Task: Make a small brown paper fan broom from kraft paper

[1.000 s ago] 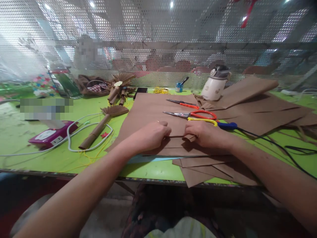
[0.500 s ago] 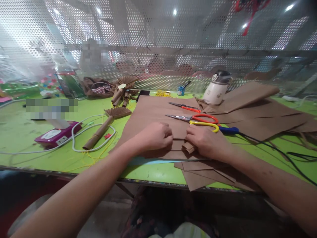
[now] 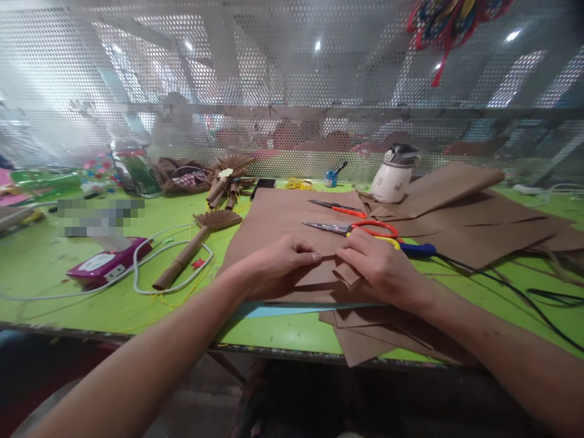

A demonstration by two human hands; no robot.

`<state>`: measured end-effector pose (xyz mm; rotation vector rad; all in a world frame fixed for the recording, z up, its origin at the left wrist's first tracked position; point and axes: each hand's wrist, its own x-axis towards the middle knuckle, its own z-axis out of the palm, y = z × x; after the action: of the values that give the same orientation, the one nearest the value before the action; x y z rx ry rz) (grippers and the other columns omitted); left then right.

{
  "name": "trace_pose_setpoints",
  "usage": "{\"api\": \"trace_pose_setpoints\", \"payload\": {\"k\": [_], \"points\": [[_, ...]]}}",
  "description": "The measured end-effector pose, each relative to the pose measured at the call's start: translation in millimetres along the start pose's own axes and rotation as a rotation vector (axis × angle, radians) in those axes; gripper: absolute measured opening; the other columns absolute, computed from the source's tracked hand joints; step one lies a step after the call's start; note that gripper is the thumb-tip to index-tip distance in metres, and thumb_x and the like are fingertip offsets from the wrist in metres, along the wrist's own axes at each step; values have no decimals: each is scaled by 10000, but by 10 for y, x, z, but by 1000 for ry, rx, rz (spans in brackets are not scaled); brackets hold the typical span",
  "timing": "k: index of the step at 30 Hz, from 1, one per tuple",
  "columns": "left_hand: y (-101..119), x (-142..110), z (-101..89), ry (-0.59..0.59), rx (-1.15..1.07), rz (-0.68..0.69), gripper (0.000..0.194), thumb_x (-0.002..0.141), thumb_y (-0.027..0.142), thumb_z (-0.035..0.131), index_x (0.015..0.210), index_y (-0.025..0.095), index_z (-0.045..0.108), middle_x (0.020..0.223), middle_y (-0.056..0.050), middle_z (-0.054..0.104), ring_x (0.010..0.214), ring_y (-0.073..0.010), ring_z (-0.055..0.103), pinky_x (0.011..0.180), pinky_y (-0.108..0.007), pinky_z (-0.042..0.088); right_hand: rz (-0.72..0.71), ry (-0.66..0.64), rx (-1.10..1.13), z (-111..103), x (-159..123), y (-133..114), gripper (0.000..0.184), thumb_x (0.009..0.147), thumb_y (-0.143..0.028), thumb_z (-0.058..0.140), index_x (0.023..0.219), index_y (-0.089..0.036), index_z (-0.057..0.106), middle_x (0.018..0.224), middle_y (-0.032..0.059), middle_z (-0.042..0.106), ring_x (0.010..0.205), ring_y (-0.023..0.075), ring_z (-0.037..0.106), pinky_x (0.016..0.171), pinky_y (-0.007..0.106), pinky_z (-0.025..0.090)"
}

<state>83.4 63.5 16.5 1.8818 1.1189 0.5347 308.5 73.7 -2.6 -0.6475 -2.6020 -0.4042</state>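
Both hands are positioned over the brown paper sheet, which lies on the green desk. The left hand is partly closed, its fingers curled and its thumb extended toward the right hand; whether it clamps the paper cannot be told. The right hand is closed, fingers bent downward, on the curled paper edge. The hands are apart, with a narrow gap between them. The curled paper edge is located on the left side of the right hand, facing the left thumb.

The large scissors lie on the sheet beyond the hands, yellow handle just beside the right hand. The small scissors lie farther back. The fan-topped paper roll rests left of the sheet, near the purple power strip.
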Motion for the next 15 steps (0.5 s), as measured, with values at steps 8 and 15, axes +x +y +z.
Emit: {"api": "trace_pose_setpoints", "payload": {"k": [8, 15], "points": [[-83, 44, 3, 22, -87, -54, 290, 792, 389, 544, 634, 147, 515, 591, 37, 422, 567, -94, 363, 554, -227, 304, 51, 106, 206, 52, 8, 1, 145, 860, -164, 484, 900, -173, 623, 900, 98, 580, 844, 210, 505, 710, 321, 408], [-12, -14, 51, -34, -70, 18, 234, 840, 341, 481, 714, 152, 541, 569, 38, 443, 535, -95, 397, 533, -220, 323, 403, 241, 646, -14, 51, 110, 100, 838, -206, 543, 893, -168, 618, 861, 60, 606, 788, 178, 554, 704, 302, 442]]}}
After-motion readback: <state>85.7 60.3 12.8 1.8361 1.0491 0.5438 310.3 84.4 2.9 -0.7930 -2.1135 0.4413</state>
